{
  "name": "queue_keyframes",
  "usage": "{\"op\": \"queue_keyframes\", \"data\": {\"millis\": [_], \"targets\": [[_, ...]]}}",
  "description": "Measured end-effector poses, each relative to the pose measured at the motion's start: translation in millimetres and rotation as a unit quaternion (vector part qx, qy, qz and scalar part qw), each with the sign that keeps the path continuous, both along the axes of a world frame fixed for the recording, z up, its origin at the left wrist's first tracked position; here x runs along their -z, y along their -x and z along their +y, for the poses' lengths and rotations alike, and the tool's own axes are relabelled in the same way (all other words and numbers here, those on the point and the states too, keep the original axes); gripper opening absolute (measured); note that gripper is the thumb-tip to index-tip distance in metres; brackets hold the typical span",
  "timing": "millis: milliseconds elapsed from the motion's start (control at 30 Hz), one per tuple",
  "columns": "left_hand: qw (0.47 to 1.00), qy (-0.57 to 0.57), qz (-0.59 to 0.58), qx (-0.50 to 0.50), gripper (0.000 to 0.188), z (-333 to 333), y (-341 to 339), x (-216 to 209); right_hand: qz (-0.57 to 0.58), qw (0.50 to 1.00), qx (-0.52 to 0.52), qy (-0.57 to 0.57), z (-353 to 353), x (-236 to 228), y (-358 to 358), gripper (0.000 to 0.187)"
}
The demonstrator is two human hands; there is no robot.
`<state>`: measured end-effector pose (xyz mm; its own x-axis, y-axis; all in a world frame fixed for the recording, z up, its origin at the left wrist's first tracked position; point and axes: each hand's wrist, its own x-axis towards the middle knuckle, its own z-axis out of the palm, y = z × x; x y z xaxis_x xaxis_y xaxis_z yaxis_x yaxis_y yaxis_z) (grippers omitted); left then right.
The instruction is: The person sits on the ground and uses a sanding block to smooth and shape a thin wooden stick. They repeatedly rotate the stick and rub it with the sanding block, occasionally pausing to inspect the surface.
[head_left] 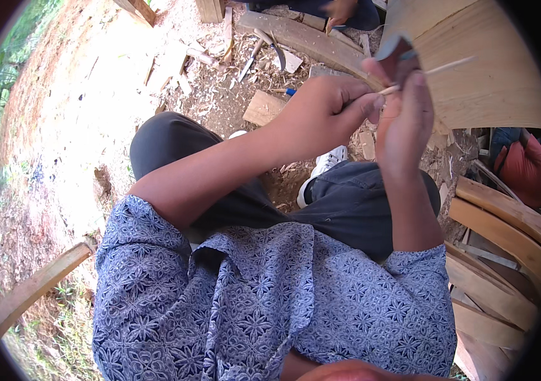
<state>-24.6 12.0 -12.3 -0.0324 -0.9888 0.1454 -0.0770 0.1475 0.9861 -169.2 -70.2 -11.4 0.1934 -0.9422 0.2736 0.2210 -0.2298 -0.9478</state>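
While left hand [332,108] pinched thin wooden stick [449,66] near one end, right hand [407,127] sat just beside, fingers curled at same stick; blurred dark object [396,56], perhaps blade, showed above them, whether in right grip impossible to tell. Stick slanted up rightward, far end over pale wooden board [495,95]. Step in hand: probably whittling. Next move called for steady left pinch, any edge clear of thumbs. Beyond: knife [251,60], sickle [263,36] on shaving-strewn ground [216,98]; curved plank [311,39]; another person's hand [341,9]; stacked timbers [505,235] at right.
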Motion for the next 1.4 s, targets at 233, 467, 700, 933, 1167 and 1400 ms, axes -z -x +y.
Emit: {"op": "queue_keyframes", "data": {"millis": [233, 467, 700, 933, 1167, 1400], "targets": [[0.999, 0.022, -0.041, -0.026, 0.023, -0.8, 2.9, 2.8, -0.065, 0.997, 0.021, -0.021, -4.8, -4.7, -3.2, 0.044], [0.998, 0.046, -0.050, 0.000, 0.022, 4.2, 2.1, 3.2, -0.037, 0.994, 0.107, 0.009, -31.1, -26.4, 16.6, 0.048], [0.995, 0.052, -0.086, -0.018, 0.024, 7.0, 0.5, 0.9, -0.041, 0.999, 0.027, -0.007, -16.2, -17.0, 4.3, 0.046], [0.991, 0.084, -0.088, -0.057, 0.023, -3.8, -4.2, -1.4, -0.053, 0.999, -0.009, -0.004, 7.9, 0.7, -8.5, 0.050], [0.993, 0.068, -0.096, -0.022, 0.022, 2.2, 1.7, 4.0, -0.055, 0.997, 0.037, -0.029, -12.3, -15.9, 7.9, 0.046], [0.989, 0.107, -0.103, -0.016, 0.021, 5.5, 3.2, 3.9, -0.076, 0.990, 0.109, -0.037, -34.7, -30.9, 20.0, 0.040]]}}
